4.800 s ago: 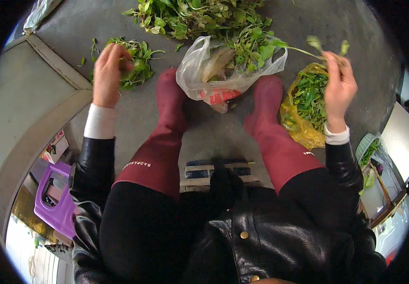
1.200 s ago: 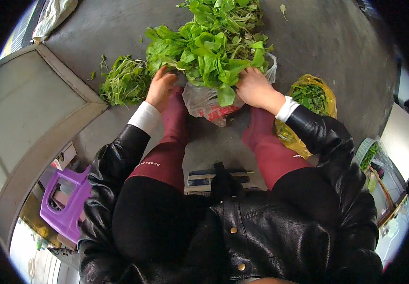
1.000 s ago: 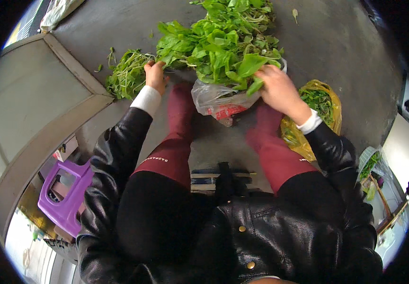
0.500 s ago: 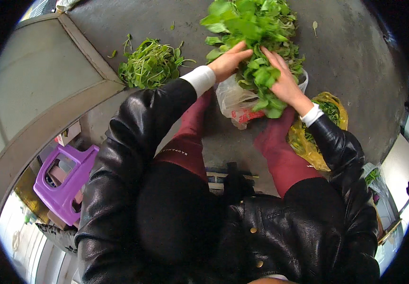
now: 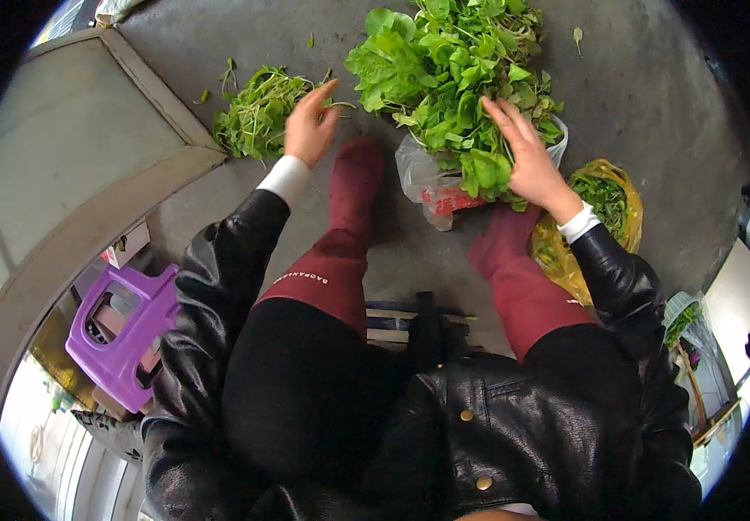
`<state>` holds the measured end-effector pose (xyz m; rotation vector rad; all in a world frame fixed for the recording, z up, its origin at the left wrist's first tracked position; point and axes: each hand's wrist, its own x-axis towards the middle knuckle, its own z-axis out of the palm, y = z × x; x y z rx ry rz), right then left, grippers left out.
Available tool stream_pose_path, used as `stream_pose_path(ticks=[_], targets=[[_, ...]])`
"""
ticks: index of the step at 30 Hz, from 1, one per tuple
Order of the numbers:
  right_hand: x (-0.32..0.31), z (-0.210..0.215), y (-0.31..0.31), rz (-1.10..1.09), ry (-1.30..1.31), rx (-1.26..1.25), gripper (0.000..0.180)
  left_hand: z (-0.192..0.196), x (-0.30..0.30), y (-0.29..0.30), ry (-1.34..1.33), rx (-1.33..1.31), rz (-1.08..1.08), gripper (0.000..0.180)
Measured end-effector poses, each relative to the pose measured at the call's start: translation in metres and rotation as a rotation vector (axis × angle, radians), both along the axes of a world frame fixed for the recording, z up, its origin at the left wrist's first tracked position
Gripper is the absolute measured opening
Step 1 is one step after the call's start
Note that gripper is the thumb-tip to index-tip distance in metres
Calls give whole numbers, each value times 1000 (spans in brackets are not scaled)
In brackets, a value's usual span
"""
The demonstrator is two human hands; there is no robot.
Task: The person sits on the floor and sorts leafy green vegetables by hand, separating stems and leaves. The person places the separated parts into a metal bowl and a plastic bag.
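Note:
A big heap of leafy greens (image 5: pixel 444 74) lies ahead of me, partly over a white plastic bag (image 5: pixel 427 174) with red print. My right hand (image 5: pixel 531 165) rests against the heap's right side, fingers stretched out along the leaves. Over to the left, my left hand (image 5: pixel 308 130) is raised beside a smaller pile of stemmy greens (image 5: pixel 262 115). Its fingers are apart and nothing shows in them. Whether its fingertips touch the pile's stems I cannot tell.
A yellow plastic bag (image 5: pixel 631 213) of greens sits by my right boot (image 5: pixel 514 269). My left boot (image 5: pixel 358 187) stands between the piles. Left are a framed panel (image 5: pixel 54 156) and a purple plastic thing (image 5: pixel 119 365). Loose leaves lie on the grey floor (image 5: pixel 635 95).
My left hand has left the big heap and swung left to the small pile. Leaves that were blurred between my hands now lie still. My right hand has barely moved.

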<state>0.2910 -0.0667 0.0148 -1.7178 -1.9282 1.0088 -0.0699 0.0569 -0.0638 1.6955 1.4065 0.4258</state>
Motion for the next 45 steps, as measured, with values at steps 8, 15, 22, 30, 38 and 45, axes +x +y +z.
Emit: stream_pose_path(ticks=[8,15,22,30,38,45], targets=[[48,4,-15,-331,197,20,55,-14,-30,4,767,516,-887,53],[62,-8,-56,-626,398,0,39,-15,-56,-12,1029,412,-613,65],[52,-16,-44,-731,291,71,19,-1,-59,-10,1277,279,-556,68],[43,-61,17,-485,-105,-417,39,25,-6,-20,867,477,-459,60],[64,-54,-29,-1045,944,-655,18,53,29,-29,543,531,-451,59],[65,7,-56,-976,893,-445,23,85,54,-26,332,527,-433,58]])
